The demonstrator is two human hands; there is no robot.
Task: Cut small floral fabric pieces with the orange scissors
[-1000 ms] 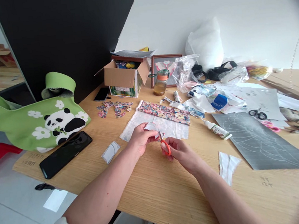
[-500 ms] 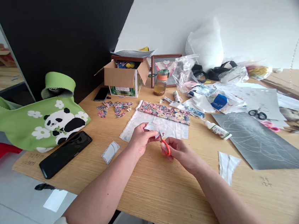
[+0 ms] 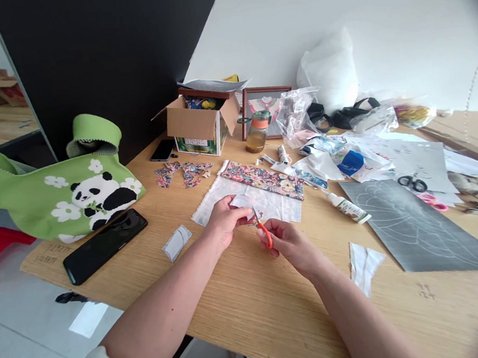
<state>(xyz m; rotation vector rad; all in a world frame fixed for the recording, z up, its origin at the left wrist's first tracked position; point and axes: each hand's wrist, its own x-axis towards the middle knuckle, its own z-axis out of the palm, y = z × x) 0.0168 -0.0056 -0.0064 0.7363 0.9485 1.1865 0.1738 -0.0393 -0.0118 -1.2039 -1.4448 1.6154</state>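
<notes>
My left hand (image 3: 223,221) pinches a small white piece of material (image 3: 241,202) above the wooden table (image 3: 252,308). My right hand (image 3: 289,244) grips small orange-handled scissors (image 3: 263,232), whose blades point up into that white piece. Just behind both hands lies a white sheet (image 3: 247,202), with a strip of floral fabric (image 3: 263,178) along its far edge.
A black phone (image 3: 105,245) and a green panda bag (image 3: 52,193) lie at left, with a small white scrap (image 3: 177,243) near them. Farther back: floral scraps (image 3: 182,173), an open cardboard box (image 3: 201,123), a jar (image 3: 258,132), a glue bottle (image 3: 346,206), a grey sheet (image 3: 415,229), black scissors (image 3: 412,182).
The scissors' handle has tilted slightly in my right hand against the white piece. Both hands stay in the same place.
</notes>
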